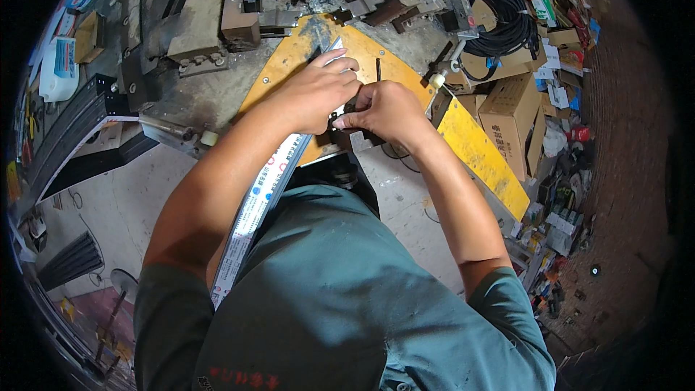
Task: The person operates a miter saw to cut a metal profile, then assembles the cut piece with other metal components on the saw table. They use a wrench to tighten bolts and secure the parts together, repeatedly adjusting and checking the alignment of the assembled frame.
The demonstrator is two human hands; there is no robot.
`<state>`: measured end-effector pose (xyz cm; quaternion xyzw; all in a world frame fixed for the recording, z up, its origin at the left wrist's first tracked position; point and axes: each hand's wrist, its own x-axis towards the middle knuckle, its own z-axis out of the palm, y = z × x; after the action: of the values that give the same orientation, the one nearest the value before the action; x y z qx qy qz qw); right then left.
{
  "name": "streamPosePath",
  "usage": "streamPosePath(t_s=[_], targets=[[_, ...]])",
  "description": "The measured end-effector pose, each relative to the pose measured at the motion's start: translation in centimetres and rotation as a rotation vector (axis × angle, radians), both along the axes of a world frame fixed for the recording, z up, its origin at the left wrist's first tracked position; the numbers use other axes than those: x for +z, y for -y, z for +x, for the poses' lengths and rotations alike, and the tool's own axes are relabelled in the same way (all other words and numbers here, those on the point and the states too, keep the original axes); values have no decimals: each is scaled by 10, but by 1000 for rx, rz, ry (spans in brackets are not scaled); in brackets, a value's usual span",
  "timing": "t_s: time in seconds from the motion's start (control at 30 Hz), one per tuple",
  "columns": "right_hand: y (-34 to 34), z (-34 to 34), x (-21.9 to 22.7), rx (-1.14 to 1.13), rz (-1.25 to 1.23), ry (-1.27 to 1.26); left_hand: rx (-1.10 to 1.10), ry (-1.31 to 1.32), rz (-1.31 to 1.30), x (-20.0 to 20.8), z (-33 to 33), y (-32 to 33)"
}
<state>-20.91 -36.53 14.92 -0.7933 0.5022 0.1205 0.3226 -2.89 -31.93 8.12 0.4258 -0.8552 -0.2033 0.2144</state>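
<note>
A long, narrow metal profile with printed white film runs up from beside my body onto the yellow plate of the machine. My left hand lies over its far part, fingers wrapped round it. My right hand is closed in a pinch right beside the profile, thumb toward the left hand. Between the two hands a small dark part shows, mostly hidden by the fingers. Just beyond the right knuckles stands a thin dark rod; whether that hand holds it I cannot tell.
Heavy metal machine blocks stand at the far side. A coil of black cable and a cardboard box lie to the right, near a sloping yellow panel. Black profiles and a white bottle are at left.
</note>
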Motion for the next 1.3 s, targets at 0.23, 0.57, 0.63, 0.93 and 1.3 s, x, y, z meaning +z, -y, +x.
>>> streamPosePath(t_s=[0.23,0.57,0.63,0.93,1.3], targets=[[6,6,8,98,-69,-97,14,19,-17,0,-1,0],[-1,11,5,159,-171,-167,-21,41,23,5,1,1],[0,7,2,155,-173,-165,-19,33,29,7,1,0],[33,-29,-11,-153,274,158,0,37,67,9,1,-1],[31,-45,-31,-267,527,300,-7,31,49,6,0,1]])
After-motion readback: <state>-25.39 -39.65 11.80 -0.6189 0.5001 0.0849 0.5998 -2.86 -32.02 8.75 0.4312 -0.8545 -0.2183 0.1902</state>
